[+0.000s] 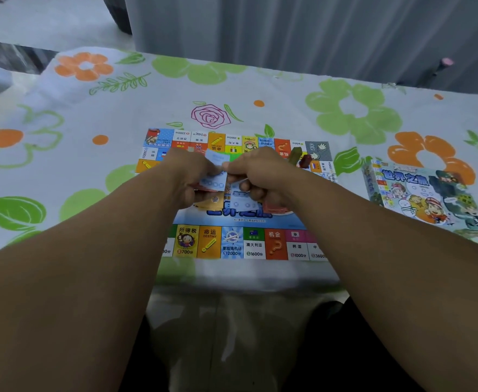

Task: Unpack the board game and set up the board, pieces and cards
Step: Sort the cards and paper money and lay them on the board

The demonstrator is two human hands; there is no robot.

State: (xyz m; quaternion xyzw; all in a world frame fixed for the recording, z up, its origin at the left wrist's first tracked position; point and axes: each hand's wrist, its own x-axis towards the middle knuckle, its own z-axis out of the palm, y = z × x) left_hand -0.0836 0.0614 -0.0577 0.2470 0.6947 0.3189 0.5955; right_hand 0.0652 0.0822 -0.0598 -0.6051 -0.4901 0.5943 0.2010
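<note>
**Sorting the cards over the board**

The board (232, 241) lies mid-tabletop, box (418, 193) at the right edge. My left hand (188, 176) and right hand (260, 174) pinch blue cards (215, 176), probably splitting them; I'd separate them slowly, clear of the pieces (300, 158).

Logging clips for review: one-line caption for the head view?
Both hands, left hand and right hand, sort light-blue cards over the unfolded board; game box lies right.
</note>
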